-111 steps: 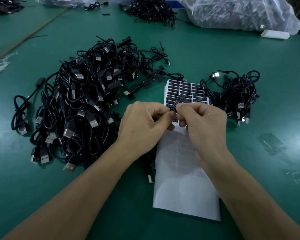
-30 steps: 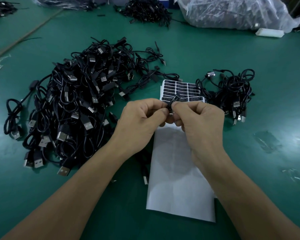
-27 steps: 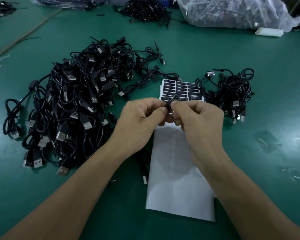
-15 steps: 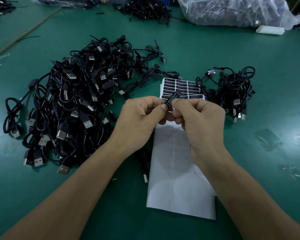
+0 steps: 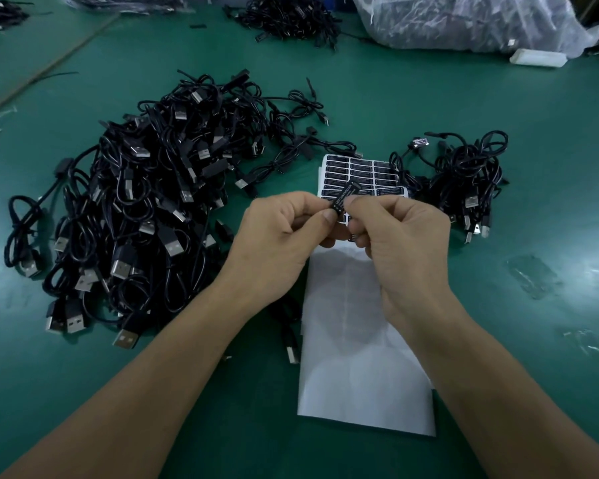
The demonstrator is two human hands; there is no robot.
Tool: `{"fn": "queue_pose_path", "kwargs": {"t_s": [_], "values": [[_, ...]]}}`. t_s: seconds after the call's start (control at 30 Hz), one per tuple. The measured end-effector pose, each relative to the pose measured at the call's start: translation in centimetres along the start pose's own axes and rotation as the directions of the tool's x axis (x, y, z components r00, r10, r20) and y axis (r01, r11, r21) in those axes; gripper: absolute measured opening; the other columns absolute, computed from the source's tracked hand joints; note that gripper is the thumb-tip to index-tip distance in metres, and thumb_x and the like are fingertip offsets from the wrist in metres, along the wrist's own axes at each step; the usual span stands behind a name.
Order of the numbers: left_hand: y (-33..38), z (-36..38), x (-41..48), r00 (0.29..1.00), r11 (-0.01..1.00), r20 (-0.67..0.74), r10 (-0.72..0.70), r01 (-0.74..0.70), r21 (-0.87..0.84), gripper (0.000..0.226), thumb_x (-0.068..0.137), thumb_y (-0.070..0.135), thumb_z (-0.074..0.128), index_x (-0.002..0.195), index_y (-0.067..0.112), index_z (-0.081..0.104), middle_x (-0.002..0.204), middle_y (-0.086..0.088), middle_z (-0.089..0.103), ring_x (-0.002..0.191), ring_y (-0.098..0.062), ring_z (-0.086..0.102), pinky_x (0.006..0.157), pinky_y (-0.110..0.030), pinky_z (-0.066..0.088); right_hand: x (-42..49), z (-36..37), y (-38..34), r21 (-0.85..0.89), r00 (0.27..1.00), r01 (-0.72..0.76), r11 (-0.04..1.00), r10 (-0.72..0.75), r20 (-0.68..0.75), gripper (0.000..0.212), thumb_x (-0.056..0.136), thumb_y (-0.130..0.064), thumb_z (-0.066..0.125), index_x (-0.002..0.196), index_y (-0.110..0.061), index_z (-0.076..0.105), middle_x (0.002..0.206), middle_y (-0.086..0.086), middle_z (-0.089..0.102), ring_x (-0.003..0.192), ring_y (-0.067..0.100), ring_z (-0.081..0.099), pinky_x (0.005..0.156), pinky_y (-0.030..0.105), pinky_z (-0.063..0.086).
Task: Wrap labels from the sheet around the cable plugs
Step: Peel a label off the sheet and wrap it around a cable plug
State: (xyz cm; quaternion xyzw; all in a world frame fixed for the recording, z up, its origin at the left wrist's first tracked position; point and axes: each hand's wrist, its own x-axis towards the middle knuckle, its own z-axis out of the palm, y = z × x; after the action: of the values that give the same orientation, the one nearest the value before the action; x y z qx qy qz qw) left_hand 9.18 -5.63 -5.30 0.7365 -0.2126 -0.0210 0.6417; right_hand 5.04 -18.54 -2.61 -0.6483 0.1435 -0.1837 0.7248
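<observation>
Nearest us, in the lower middle of the frame, the sheet [image 5: 360, 357] lies on the green table [image 5: 550, 209]. Most of it is bare white backing, so we judge most of its labels used. Above it, at the centre, our left hand [image 5: 277, 236] and right hand [image 5: 403, 236] meet on one small black plug [image 5: 345, 196]. Each grip is pinched on it, the left at its lower end and the right beside its upper half. The plug is off the table, its long axis slanting from lower left to upper right, printed face toward us. Its wrap looks nearly pressed down. Beyond, a few rows of labels [image 5: 360, 171] sit at the sheet's far end. We take the small pile [image 5: 464, 174] at the right as finished. The big pile of cables [image 5: 146, 209] at the left looks undone, so much work is left.
</observation>
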Motion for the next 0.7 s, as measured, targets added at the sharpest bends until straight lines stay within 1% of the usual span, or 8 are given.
{"fn": "queue_pose_path", "kwargs": {"t_s": [0.1, 0.23, 0.33, 0.43, 0.6, 0.7], "values": [[0.01, 0.04, -0.03, 1.000, 1.000, -0.001, 0.001, -0.001, -0.006, 0.015, 0.098, 0.000, 0.059, 0.096, -0.001, 0.073, 0.085, -0.005, 0.078, 0.074, -0.010, 0.071, 0.071, -0.020, 0.055, -0.04, -0.07, 0.01, -0.015, 1.000, 0.014, 1.000, -0.014, 0.007, 0.023, 0.083, -0.001, 0.070, 0.061, -0.003, 0.065, 0.048, -0.005, 0.058, 0.043, -0.001, 0.057, 0.047, 0.009, 0.042], [-0.03, 0.05, -0.06, 1.000, 1.000, -0.003, -0.001, 0.001, 0.006, 0.014, 0.098, 0.002, 0.060, 0.095, 0.001, 0.073, 0.085, -0.006, 0.078, 0.076, -0.014, 0.072, 0.073, -0.023, 0.057, 0.05, -0.17, 0.05, -0.028, 1.000, 0.014, 1.000, -0.014, 0.009, 0.023, 0.084, -0.003, 0.070, 0.061, -0.007, 0.066, 0.048, -0.006, 0.058, 0.043, -0.001, 0.058, 0.048, 0.009, 0.042], [0.05, 0.02, -0.09, 1.000, 1.000, -0.002, -0.005, 0.005, 0.005, 0.015, 0.098, 0.002, 0.060, 0.092, 0.008, 0.073, 0.084, -0.004, 0.078, 0.075, -0.014, 0.072, 0.074, -0.023, 0.058, 0.05, -0.18, 0.02, -0.026, 1.000, 0.013, 1.000, -0.013, 0.007, 0.023, 0.084, -0.004, 0.071, 0.062, -0.008, 0.066, 0.048, -0.007, 0.058, 0.043, -0.001, 0.057, 0.048, 0.009, 0.042], [0.06, 0.02, -0.10, 1.000, 1.000, 0.000, -0.006, 0.006, 0.009, 0.016, 0.098, 0.003, 0.061, 0.091, 0.011, 0.073, 0.083, -0.004, 0.078, 0.075, -0.014, 0.072, 0.075, -0.025, 0.059, 0.04, -0.18, 0.01, -0.024, 1.000, 0.005, 1.000, -0.005, 0.002, 0.025, 0.084, -0.004, 0.071, 0.061, -0.010, 0.066, 0.047, -0.007, 0.057, 0.043, -0.001, 0.057, 0.047, 0.009, 0.042], [0.04, 0.00, -0.10, 1.000, 1.000, -0.004, -0.023, 0.023, -0.003, 0.014, 0.098, 0.004, 0.061, 0.093, 0.007, 0.074, 0.083, -0.004, 0.078, 0.076, -0.015, 0.072, 0.075, -0.026, 0.059, 0.03, -0.14, -0.11, -0.003, 1.000, -0.012, 1.000, 0.012, 0.005, 0.025, 0.085, -0.004, 0.071, 0.061, -0.009, 0.065, 0.048, -0.007, 0.057, 0.042, 0.000, 0.057, 0.046, 0.009, 0.042], [-0.08, 0.02, -0.04, 1.000, 0.999, -0.004, -0.031, 0.031, -0.008, 0.014, 0.098, 0.003, 0.060, 0.096, 0.002, 0.074, 0.085, -0.005, 0.078, 0.079, -0.021, 0.073, 0.078, -0.029, 0.060, 0.03, -0.08, -0.14, 0.026, 1.000, -0.026, 0.999, 0.026, 0.004, 0.024, 0.086, -0.003, 0.071, 0.063, -0.006, 0.065, 0.047, -0.006, 0.056, 0.041, 0.000, 0.057, 0.045, 0.009, 0.042]]}}
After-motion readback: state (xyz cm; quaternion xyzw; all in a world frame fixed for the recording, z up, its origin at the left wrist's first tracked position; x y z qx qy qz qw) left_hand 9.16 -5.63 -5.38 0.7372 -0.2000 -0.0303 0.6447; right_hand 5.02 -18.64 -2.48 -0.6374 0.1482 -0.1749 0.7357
